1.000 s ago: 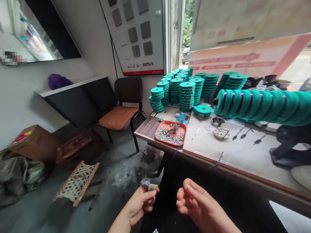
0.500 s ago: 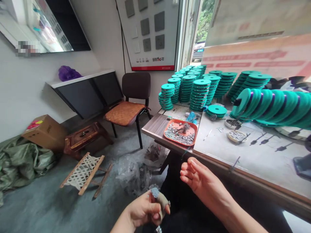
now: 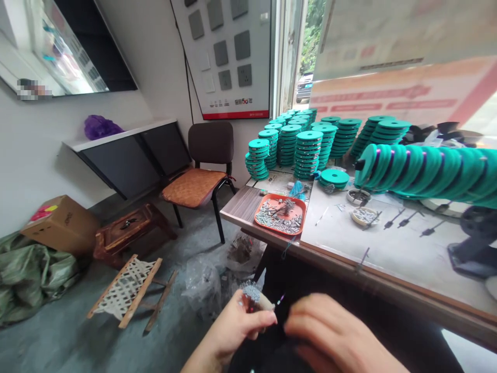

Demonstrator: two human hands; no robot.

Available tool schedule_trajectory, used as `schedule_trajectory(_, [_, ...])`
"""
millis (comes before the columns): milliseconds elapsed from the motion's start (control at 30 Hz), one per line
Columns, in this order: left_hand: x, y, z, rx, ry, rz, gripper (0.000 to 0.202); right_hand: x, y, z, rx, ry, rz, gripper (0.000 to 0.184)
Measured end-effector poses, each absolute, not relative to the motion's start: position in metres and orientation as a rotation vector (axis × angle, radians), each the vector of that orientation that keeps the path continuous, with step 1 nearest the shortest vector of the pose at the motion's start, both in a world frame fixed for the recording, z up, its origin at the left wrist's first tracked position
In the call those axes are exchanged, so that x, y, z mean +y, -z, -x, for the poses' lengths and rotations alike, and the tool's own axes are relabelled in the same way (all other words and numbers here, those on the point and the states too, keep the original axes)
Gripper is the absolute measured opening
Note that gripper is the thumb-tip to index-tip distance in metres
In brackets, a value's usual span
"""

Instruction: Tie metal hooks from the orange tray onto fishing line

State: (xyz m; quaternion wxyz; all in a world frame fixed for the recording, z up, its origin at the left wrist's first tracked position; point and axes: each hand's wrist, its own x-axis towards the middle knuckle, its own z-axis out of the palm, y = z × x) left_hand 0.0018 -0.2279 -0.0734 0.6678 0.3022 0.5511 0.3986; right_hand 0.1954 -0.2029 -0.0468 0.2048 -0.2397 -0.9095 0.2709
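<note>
My left hand (image 3: 236, 331) is closed around a pale, rounded piece (image 3: 265, 304), mostly covered by the fingers, so its kind is unclear. A cluster of tiny grey-blue, bead-like bits (image 3: 250, 293) sits on its top. Just right of it, a thin line with a small dark purple glint (image 3: 281, 299) shows between the hands. My right hand (image 3: 326, 324) is close beside the left, its fingers bent and smeared by motion; whether it grips anything is hidden. Ahead, at the table edge, lies an orange tray (image 3: 258, 228) of small grey metal pieces (image 3: 289, 224).
Stacks of green spools (image 3: 308, 153) stand along the back of the table (image 3: 334, 241). A row of green spools on a rod (image 3: 423, 168) lies at right. Two small dishes hold little pieces. A chair (image 3: 196, 187), stools and plastic bags (image 3: 202, 282) are at left.
My right hand has come down and left from beside the table edge to my left hand, turning its back up. The left hand has tilted the pale piece. The view has shifted slightly right.
</note>
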Motion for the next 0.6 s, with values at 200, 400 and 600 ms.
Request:
schedule_trajectory(200, [-0.225, 0.066, -0.026, 1.271, -0.88, -0.671, 0.035, -0.186, 0.067, -0.191, -2.498, -0.335, 0.629, 0.021])
schedule_trajectory(400, [-0.223, 0.064, -0.032, 1.129, -0.903, -0.569, 0.028, -0.195, 0.083, -0.207, -2.213, -0.681, 0.839, 0.02])
schedule_trajectory(600, [-0.214, 0.07, -0.052, 0.88, -0.995, -0.295, 0.035, -0.199, 0.074, -0.206, -1.34, -1.494, 1.061, 0.029])
